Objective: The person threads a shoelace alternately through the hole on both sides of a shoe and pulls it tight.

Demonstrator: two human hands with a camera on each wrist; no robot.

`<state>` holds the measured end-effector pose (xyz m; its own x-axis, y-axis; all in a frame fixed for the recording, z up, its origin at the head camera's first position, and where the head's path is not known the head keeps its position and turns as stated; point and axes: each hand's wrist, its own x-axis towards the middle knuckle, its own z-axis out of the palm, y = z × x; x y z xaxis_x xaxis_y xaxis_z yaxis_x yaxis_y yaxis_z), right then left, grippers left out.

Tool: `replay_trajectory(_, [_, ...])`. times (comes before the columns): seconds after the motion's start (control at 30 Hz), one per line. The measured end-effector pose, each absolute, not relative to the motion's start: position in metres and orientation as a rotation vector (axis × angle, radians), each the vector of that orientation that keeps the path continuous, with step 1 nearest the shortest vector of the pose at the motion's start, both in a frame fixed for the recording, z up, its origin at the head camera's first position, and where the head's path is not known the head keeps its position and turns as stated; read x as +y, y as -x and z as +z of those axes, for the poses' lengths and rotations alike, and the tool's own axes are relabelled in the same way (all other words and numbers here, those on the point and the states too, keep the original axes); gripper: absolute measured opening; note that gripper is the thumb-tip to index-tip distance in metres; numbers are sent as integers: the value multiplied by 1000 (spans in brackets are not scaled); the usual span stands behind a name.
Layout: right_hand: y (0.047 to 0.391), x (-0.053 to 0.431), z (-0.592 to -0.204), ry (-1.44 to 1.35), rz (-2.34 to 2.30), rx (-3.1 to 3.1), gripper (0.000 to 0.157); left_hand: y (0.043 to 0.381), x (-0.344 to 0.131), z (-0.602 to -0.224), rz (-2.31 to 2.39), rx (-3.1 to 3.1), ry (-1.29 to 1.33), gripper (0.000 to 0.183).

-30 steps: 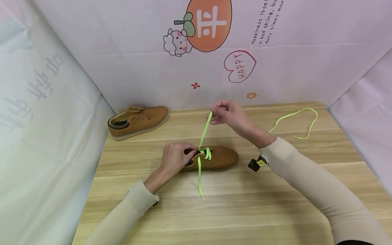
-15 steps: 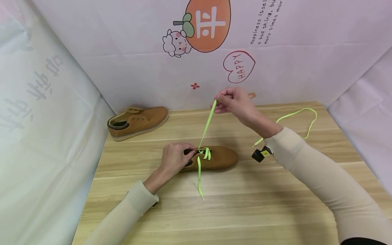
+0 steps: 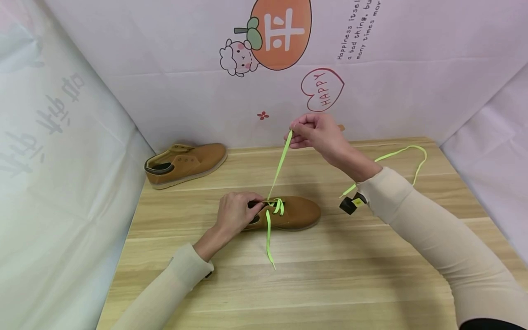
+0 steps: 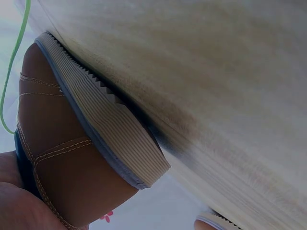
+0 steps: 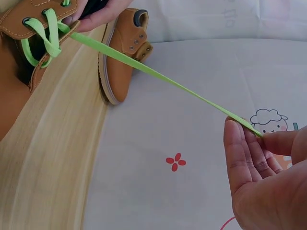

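Note:
A brown leather shoe stands at the middle of the table, toe to the right, with a yellow-green shoelace threaded through some of its eyelets. My left hand pinches the shoe's upper edge near the eyelet flap; its fingertips are partly hidden there. Above and behind the shoe, my right hand pinches one end of that lace between thumb and forefinger. The lace runs taut from the far flap up to it, as the right wrist view shows. The other lace end hangs over the near side onto the table.
A second brown shoe, unlaced, sits at the table's back left. Another yellow-green lace lies loosely looped at the back right, partly behind the right sleeve. White printed cloth hangs behind the wooden table.
My right hand has risen and moved slightly right, drawing the lace farther out and tight. The left hand and shoe stay nearly in place.

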<state>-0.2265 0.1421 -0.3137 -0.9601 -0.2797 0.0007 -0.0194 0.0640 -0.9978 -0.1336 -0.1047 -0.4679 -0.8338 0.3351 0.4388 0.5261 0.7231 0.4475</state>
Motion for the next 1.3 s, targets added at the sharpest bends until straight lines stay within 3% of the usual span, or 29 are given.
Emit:
replay_trajectory(0.4, [231,152,-333,271,-1914,2174,19,133,-104,-466,-830,-2605,659,8])
replay_trajectory(0.8, [220,170,-400,403,-1459,2357,20,129,-109,-457,-928,-2704,656,11])
replay_trajectory(1.03, [201,192,-426,641,-1075,2562,29,124,-128,-457,-1081,-2802,563,39])
replay_trajectory(1.17, [186,206,-441,782,-954,2505,44,121,-144,-461,-1185,-2846,541,56])
replay_trajectory(1.3, [166,210,-455,924,-778,2499,75,117,-159,-465,-1279,-2897,564,74])
